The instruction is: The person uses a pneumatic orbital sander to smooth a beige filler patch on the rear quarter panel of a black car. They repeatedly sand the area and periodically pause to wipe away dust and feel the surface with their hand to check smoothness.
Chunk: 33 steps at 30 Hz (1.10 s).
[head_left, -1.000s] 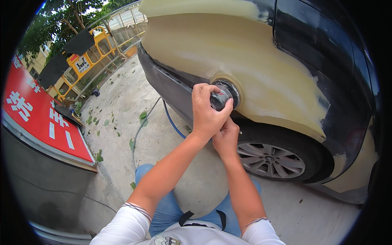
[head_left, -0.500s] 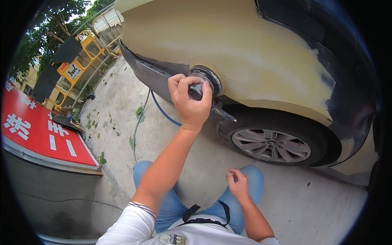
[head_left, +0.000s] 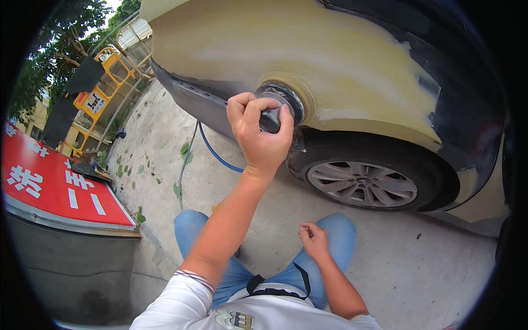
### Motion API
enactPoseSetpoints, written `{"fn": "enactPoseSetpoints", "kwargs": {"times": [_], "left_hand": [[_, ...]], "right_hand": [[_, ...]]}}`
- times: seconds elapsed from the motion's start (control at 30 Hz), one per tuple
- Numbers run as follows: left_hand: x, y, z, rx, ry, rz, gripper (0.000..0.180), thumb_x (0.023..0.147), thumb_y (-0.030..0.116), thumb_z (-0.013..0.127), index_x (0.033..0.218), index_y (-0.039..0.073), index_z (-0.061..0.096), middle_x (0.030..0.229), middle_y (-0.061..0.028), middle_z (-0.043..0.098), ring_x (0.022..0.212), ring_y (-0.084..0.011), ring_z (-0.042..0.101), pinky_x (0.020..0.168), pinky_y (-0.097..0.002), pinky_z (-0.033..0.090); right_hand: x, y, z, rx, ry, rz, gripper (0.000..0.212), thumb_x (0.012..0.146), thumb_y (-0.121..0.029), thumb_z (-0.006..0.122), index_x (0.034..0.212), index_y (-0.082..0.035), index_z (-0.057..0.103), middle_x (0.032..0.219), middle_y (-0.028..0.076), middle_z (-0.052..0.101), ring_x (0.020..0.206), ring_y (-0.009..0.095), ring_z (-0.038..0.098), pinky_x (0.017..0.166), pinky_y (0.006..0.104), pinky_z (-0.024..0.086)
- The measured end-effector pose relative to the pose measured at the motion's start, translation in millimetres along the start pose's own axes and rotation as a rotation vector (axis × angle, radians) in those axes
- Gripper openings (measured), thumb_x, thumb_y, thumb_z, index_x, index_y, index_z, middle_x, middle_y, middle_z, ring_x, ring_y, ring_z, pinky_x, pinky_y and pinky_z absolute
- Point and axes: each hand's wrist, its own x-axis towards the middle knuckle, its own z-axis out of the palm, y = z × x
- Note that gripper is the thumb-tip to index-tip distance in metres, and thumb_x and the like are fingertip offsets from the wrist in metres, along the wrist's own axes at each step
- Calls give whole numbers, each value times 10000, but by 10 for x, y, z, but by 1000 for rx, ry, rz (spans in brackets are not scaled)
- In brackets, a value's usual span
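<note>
While the left hand (head_left: 258, 132) grips and partly covers a round sander (head_left: 283, 99), its sanding face is hidden against the car panel (head_left: 352, 71) just beyond. The right hand (head_left: 315, 241) half-curls near a thigh (head_left: 339, 234), its palm unseen. Left of both, a red sign (head_left: 47, 184) carries white characters.

Your left hand (head_left: 258, 129) is partly covering the sander (head_left: 285, 95); the car panel (head_left: 352, 71) is blocking beyond it. The wheel (head_left: 363, 184) is obstructing its lower right, a blue hose (head_left: 218, 158) its lower left. Open room is lying between your right hand (head_left: 315, 242) and the wheel.
</note>
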Motion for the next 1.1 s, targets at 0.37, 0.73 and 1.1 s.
{"fn": "enactPoseSetpoints", "kwargs": {"times": [0.37,0.73,1.1], "left_hand": [[-349,171,109,-27,-62,55,267,771,8,848,961,86,678,1034,-103,536,968,-275,548,864,-389,487],[-191,-222,-21,53,31,37,213,841,26,832,988,43,679,1065,-133,566,994,-308,588,890,-417,505],[-340,-161,18,41,56,22,210,848,23,822,987,47,667,1064,-126,563,1001,-302,581,907,-419,500]], "right_hand": [[-18,34,-89,87,5,30,192,1001,-93,723,1130,44,760,889,126,812,780,153,769,719,302,609],[-151,2,-119,166,28,23,189,1010,-80,701,1128,57,756,903,131,817,813,170,789,735,306,618],[-124,25,-125,134,13,22,198,1028,-83,695,1152,62,748,910,124,803,829,168,780,766,317,638]]}}
